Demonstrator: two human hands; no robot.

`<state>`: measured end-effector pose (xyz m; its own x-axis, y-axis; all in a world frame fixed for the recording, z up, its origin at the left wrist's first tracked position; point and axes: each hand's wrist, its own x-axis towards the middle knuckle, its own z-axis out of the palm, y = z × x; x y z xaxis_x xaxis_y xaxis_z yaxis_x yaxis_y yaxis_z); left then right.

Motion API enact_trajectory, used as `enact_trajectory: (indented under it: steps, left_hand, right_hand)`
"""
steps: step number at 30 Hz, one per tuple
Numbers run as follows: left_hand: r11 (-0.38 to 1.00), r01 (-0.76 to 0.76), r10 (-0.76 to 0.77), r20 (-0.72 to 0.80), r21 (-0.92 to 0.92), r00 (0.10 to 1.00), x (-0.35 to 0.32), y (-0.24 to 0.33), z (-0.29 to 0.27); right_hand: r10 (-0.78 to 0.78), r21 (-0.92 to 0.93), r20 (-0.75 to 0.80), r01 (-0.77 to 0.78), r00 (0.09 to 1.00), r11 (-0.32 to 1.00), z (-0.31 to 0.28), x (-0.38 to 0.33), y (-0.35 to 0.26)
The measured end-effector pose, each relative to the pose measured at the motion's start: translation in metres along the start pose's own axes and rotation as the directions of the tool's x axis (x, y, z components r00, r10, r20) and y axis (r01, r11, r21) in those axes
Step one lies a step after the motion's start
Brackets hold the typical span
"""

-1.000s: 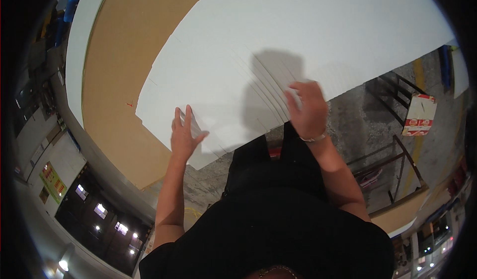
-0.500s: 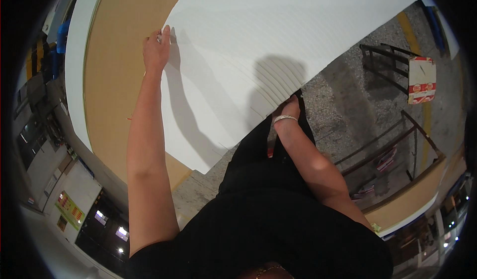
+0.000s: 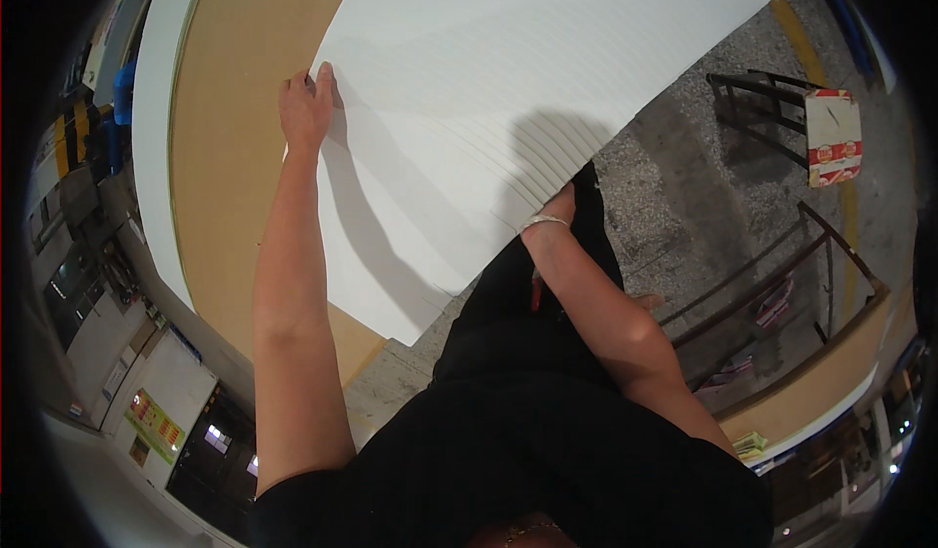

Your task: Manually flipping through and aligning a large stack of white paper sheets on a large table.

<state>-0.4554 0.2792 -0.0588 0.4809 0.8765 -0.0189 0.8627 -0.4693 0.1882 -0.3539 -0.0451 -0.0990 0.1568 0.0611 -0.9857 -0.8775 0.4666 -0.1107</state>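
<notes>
A large white board [image 3: 430, 99] with rows of narrow parallel grooves slants across the view. My left hand [image 3: 308, 108] grips its left edge, with the thumb on the white face and the fingers curled round the edge. At the near right edge is my right hand [image 3: 557, 204], wearing a pale bracelet [image 3: 544, 221]. Its fingers go out of sight beneath the board, so their grip is hidden. A slim red object [image 3: 535, 292] shows against my black trousers, beside the right forearm.
Under the white board lies a tan board [image 3: 244, 108] with a white outer rim. To the right stands a dark-legged stool [image 3: 833, 138] with a red-and-white top. Nearer is a dark metal frame [image 3: 772, 304] beside another tan board [image 3: 811, 387]. The floor [image 3: 674, 187] is speckled grey.
The grooved board has shifted slightly to the left, and my left hand sits a little nearer. My right hand has moved slightly left and reaches further beneath the edge.
</notes>
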Motion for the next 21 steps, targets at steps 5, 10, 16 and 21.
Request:
enact_trajectory:
  steps: [5, 10, 16, 21]
  left_hand:
    - [1.0, 0.01, -0.01, -0.011, -0.006, 1.0, 0.002, 0.012, -0.001]
    - [0.999, -0.033, 0.033, -0.079, 0.001, 0.996, 0.001, 0.011, -0.001]
    - [0.988, -0.076, 0.085, 0.064, -0.132, 0.994, 0.039, 0.005, -0.01]
    - [0.965, -0.031, 0.089, 0.213, -0.261, 0.973, 0.058, 0.057, -0.002]
  right_hand:
    - [-0.003, -0.011, 0.191, 0.005, 0.982, 1.0, 0.0, 0.001, -0.003]
    - [-0.063, -0.095, 0.272, 0.092, 0.96, 0.991, 0.001, 0.003, -0.001]
    - [-0.102, -0.034, 0.02, 0.103, 0.995, 0.994, 0.005, 0.014, -0.034]
    - [-0.254, 0.0, -0.026, 0.254, 0.967, 0.967, 0.031, 0.031, -0.076]
